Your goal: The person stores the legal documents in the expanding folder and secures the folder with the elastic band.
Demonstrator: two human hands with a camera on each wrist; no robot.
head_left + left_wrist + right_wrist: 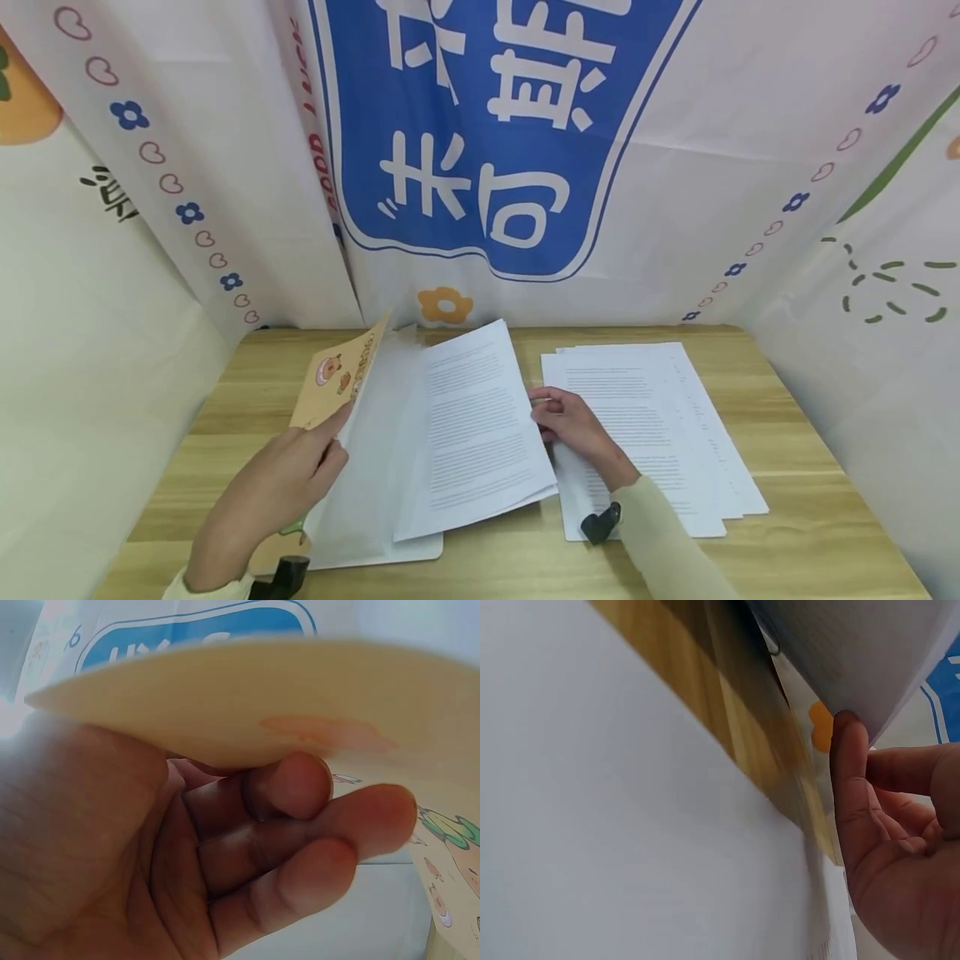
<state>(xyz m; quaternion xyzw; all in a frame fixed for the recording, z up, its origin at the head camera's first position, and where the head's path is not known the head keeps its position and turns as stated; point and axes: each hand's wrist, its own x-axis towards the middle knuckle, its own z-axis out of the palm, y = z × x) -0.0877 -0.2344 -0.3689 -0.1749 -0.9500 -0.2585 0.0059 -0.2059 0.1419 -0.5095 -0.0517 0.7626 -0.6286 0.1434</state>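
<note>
An orange-covered folder with cartoon pictures [330, 379] lies open at the left of the table, its front cover raised. My left hand [277, 475] holds that cover by its edge. In the left wrist view the cover [202, 705] passes over curled fingers [315, 877]. Over the folder's inside, printed sheets [480, 417] slant up to the right. Their right edge is pinched by my right hand [573, 421]. In the right wrist view, thumb and fingertips of the right hand [900, 825] meet at a corner of the lifted sheets [862, 660].
A stack of printed papers [660, 467] lies fanned on the wooden table [795, 467] at the right, under my right wrist. Patterned white cloth [637, 200] hangs behind the table and at both sides.
</note>
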